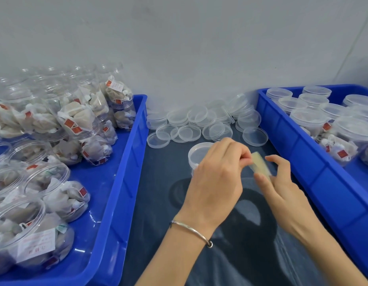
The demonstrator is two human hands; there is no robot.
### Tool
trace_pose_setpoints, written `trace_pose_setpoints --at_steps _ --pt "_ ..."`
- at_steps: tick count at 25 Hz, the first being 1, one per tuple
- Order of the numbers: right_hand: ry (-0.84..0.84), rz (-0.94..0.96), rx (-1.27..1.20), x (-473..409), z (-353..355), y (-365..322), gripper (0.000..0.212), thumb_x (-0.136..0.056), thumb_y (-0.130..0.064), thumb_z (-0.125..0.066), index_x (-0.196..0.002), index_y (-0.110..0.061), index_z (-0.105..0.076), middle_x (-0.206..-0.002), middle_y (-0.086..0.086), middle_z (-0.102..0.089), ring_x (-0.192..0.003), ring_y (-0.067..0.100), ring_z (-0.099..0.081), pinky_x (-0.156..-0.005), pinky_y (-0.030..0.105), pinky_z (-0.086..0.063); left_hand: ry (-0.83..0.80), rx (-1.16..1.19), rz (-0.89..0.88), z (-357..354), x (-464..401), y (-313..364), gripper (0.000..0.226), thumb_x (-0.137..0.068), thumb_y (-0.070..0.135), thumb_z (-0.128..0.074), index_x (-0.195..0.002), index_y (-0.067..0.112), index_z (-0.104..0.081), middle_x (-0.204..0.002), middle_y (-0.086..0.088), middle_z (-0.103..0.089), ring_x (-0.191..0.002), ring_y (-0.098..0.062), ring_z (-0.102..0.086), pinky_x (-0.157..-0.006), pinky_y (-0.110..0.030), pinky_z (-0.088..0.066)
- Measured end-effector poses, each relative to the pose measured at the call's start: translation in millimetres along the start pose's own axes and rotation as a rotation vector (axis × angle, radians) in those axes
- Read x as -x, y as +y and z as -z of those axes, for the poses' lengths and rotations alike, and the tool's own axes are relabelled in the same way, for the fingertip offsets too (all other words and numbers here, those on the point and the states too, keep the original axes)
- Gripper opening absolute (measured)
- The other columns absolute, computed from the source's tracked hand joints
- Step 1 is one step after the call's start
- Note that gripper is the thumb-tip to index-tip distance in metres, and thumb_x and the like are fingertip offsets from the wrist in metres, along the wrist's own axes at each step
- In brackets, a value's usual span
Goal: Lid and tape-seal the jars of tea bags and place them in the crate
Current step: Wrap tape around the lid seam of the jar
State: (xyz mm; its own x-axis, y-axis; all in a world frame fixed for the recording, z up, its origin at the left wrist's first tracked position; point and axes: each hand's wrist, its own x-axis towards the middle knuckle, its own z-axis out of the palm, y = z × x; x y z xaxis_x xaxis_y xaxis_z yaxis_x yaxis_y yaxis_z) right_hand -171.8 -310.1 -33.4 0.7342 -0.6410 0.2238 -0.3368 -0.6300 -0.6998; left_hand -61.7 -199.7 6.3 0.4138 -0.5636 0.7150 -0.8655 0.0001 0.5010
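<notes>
**Tea-bag jars: taping station, two crates**

Item 1. Jar (pixel 196 156): clear plastic, upright at frame centre, translucent lid on; lower body hidden behind the left hand.

Item 2. Tape (pixel 260 165): short yellowish translucent strip, stretched between both hands at 3 o'clock of the jar, just beside it.

Item 3. Spare lids (pixel 201 122): loose clear discs, heaped at 12 o'clock of the jar along the wall.

Item 4. Left crate (pixel 125 178): blue, at 9 o'clock; holds open jars stuffed with tea bags bearing red tags, some upright, some lying on their sides.

Item 5. Right crate (pixel 298 145): blue, at 3 o'clock; holds lidded jars.

Surface: dark glossy table (pixel 158 203), reflective. Room: plain pale grey wall (pixel 179 48) behind.

Left hand (pixel 217 174): back toward camera, thumb and forefinger pinching the tape's upper end, other fingers curled; silver bangle (pixel 190 231) at the wrist.

Right hand (pixel 279 182): at 4 o'clock of the jar, thumb and forefinger pinching the tape's lower end; remaining fingers hidden.
</notes>
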Motion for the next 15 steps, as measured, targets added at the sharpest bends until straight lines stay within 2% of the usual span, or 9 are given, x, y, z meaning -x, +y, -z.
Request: trace_pose_setpoints --at_steps 2,4,7,8,9,11,13,15 --pt "-0.051 0.002 -0.142 1.8 4.6 2.9 0.045 -0.084 -0.069 -0.034 -0.126 -0.056 -0.026 -0.065 -0.007 -0.057 -0.065 0.019 -0.055 -0.065 0.035 -0.041 -0.003 0.058 0.062 7.0 -0.3 -4.3 0.009 -0.091 0.006 -0.056 -0.083 0.007 -0.06 -0.083 0.001 -0.058 -0.079 -0.013 -0.052 -0.071 -0.025 -0.043" --pt "-0.113 0.091 -0.141 4.5 10.6 2.5 0.048 -0.087 -0.053 -0.035 -0.131 -0.064 -0.019 -0.075 -0.01 -0.058 -0.066 0.013 -0.053 -0.066 0.032 -0.04 0.022 0.12 0.181 14.0 2.1 -15.1 0.013 -0.089 0.001 -0.058 -0.082 0.011 -0.059 -0.083 0.005 -0.058 -0.081 -0.01 -0.054 -0.074 -0.021 -0.044" --pt "-0.098 0.234 0.178 2.7 17.7 -2.0 0.051 -0.092 -0.054 -0.027 -0.139 -0.063 -0.009 -0.088 -0.028 -0.059 -0.073 -0.003 -0.054 -0.063 0.025 -0.038 0.067 0.161 0.314 21.3 16.2 -31.9 0.018 -0.089 0.0 -0.059 -0.081 0.016 -0.058 -0.083 0.009 -0.06 -0.08 -0.006 -0.058 -0.074 -0.017 -0.047" --pt "-0.06 0.292 0.315 0.7 18.6 -5.4 0.048 -0.095 -0.055 -0.023 -0.141 -0.061 -0.008 -0.095 -0.029 -0.059 -0.073 -0.002 -0.054 -0.058 0.025 -0.038 0.087 0.186 0.371 20.5 24.1 -36.6 0.017 -0.09 0.001 -0.059 -0.08 0.015 -0.059 -0.081 0.008 -0.062 -0.08 -0.005 -0.06 -0.073 -0.017 -0.047" --pt "-0.029 0.335 0.452 -1.7 18.4 -9.7 0.049 -0.096 -0.054 -0.018 -0.143 -0.059 -0.006 -0.095 -0.023 -0.061 -0.071 0.003 -0.054 -0.053 0.025 -0.036 0.114 0.226 0.444 18.1 33.5 -41.3 0.016 -0.09 0.003 -0.059 -0.08 0.015 -0.059 -0.08 0.007 -0.063 -0.08 -0.005 -0.061 -0.072 -0.016 -0.047" --pt "0.016 0.402 0.657 -9.3 13.1 -15.9 0.051 -0.096 -0.051 -0.013 -0.146 -0.05 -0.005 -0.075 -0.009 -0.056 -0.06 0.013 -0.052 -0.043 0.028 -0.026 0.192 0.335 0.604 10.3 52.4 -50.0 0.017 -0.091 0.005 -0.058 -0.081 0.018 -0.061 -0.078 0.006 -0.066 -0.079 -0.006 -0.064 -0.072 -0.014 -0.047" --pt "0.01 0.412 0.747 -15.3 6.1 -21.3 0.049 -0.099 -0.048 -0.021 -0.146 -0.037 -0.023 -0.058 -0.004 -0.046 -0.046 0.018 -0.046 -0.039 0.025 -0.014 0.262 0.396 0.702 3.3 65.5 -58.9 0.018 -0.092 0.007 -0.057 -0.081 0.021 -0.061 -0.079 0.007 -0.067 -0.081 -0.01 -0.065 -0.074 -0.014 -0.048" --pt "0.011 0.422 0.811 -20.5 1.8 -22.1 0.052 -0.095 -0.045 -0.026 -0.143 -0.029 -0.04 -0.052 -0.003 -0.041 -0.039 0.019 -0.041 -0.04 0.021 -0.005 0.263 0.383 0.728 -0.3 69.6 -66.2 0.018 -0.092 0.009 -0.058 -0.081 0.022 -0.062 -0.08 0.012 -0.066 -0.082 -0.007 -0.063 -0.073 -0.011 -0.046"
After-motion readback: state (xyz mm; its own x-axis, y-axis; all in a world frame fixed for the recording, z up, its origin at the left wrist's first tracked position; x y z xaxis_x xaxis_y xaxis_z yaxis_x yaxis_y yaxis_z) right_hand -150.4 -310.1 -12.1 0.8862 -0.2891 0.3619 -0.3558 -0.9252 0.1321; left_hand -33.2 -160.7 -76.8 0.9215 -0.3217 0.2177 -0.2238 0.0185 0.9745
